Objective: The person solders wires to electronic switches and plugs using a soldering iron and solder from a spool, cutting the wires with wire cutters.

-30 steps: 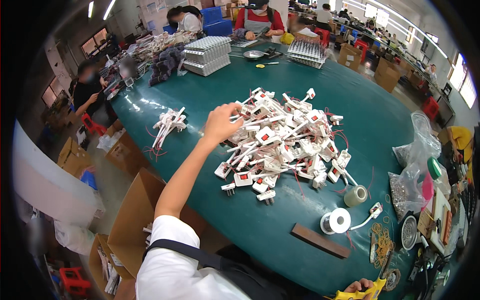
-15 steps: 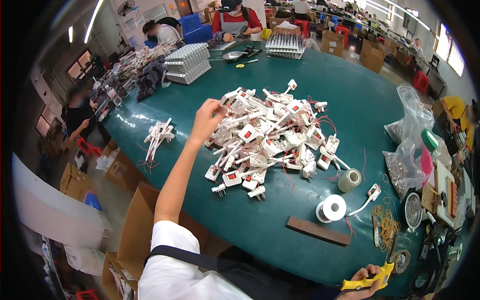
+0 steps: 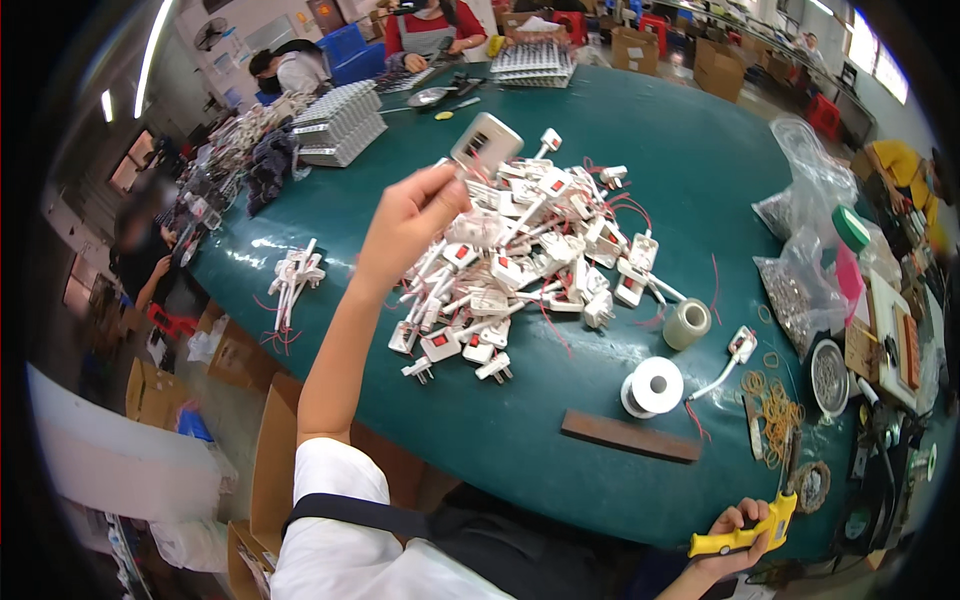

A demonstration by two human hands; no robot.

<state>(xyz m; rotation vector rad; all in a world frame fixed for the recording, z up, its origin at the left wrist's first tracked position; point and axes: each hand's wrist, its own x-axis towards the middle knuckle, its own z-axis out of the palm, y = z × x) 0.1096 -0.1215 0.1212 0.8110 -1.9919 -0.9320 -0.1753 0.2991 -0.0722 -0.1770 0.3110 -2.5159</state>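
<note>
My left hand [image 3: 412,222] is raised over the left side of the pile, thumb and fingers pinched on a white plastic housing [image 3: 487,140]. The housing, a little blurred, tilts up beyond the fingertips with dark openings in its face; how the fingers grip it is partly hidden. Below and to the right lies a heap of white switch plugs [image 3: 505,270] with red rockers, white cords and thin red wires. At the lower right my right hand [image 3: 735,535] is wrapped round the handle of a yellow soldering gun [image 3: 770,525], its dark tip pointing away from me.
A smaller bunch of plugs [image 3: 293,280] lies left. A white spool [image 3: 652,388], a clear tape roll [image 3: 687,323], a brown bar [image 3: 630,437], a single corded plug [image 3: 741,345] and rubber bands [image 3: 772,410] lie right. Bags of small parts [image 3: 790,290] stand farther right.
My left hand has lifted the white housing from the pile's upper left edge and turned it. My right hand still holds the soldering gun. The whole view has shifted slightly.
</note>
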